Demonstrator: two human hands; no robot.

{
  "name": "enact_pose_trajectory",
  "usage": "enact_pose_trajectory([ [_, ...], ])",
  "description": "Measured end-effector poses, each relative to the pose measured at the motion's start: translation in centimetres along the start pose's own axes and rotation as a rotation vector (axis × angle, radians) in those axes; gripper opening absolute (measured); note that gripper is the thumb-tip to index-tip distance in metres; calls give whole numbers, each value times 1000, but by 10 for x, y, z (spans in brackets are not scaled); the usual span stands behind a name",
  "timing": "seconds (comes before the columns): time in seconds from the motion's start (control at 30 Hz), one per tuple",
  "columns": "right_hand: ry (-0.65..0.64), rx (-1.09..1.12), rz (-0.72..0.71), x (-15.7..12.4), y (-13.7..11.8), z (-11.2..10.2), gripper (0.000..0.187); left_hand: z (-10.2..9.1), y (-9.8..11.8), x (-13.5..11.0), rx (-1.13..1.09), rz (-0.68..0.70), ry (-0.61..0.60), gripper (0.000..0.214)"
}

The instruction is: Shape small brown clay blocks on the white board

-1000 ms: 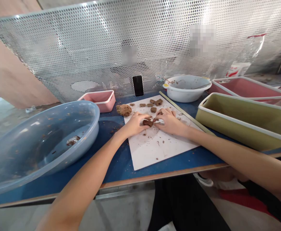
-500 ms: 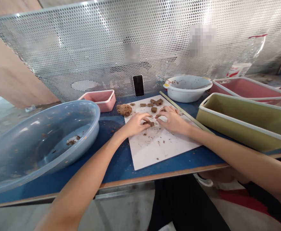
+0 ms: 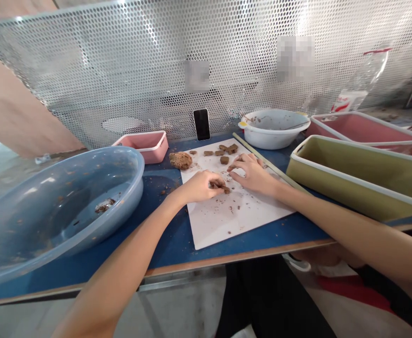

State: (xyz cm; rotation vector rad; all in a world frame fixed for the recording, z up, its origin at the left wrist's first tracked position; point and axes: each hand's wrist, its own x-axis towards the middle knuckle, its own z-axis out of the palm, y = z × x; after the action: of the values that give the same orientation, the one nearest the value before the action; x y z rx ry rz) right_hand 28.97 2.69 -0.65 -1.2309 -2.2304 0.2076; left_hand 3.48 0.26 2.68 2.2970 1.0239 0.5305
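Observation:
My left hand [image 3: 203, 186] is closed, thumb and fingers gripping a small piece of brown clay [image 3: 226, 190] low over the white board [image 3: 213, 230]. Its fingers partly hide the piece. To the right, my right hand [image 3: 251, 172] rests on the board, fingers curved and thumb apart, with nothing seen between them. Beyond the hands lie several small brown clay blocks, among them a squarish clay block [image 3: 224, 160] and a flat clay block [image 3: 208, 153]. A larger rough clay lump [image 3: 181, 161] sits at the board's far left corner. Crumbs are scattered on the board.
A large blue basin [image 3: 135, 188] stands on the left, a small pink tub [image 3: 158, 146] behind it. A phone [image 3: 202, 125] leans on the mesh panel. Right are a thin stick [image 3: 269, 163], a white basin [image 3: 272, 137], a green trough [image 3: 350, 180] and a pink tray [image 3: 371, 134].
My left hand has moved slightly right and nearer to me, its fingers now closed round the clay piece that lay between them. The right hand has stayed almost still.

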Motion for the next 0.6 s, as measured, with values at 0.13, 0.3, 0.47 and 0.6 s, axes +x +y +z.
enact_pose_trajectory([
  [0.13, -6, -3, 9, 0, 1, 0, 26, 3, 0, 4, 47, 23, -1, 15],
  [0.3, -9, -14, -8, -1, 2, -1, 27, 4, -4, 10, 132, 51, 5, 16],
  [0.47, -17, -8, -1, -1, 3, 0, 26, 3, -8, 17, 96, -36, 45, 29],
  [0.6, -6, -12, 13, 0, 5, 1, 27, 2, -9, 23, 54, -49, 73, 28],
])
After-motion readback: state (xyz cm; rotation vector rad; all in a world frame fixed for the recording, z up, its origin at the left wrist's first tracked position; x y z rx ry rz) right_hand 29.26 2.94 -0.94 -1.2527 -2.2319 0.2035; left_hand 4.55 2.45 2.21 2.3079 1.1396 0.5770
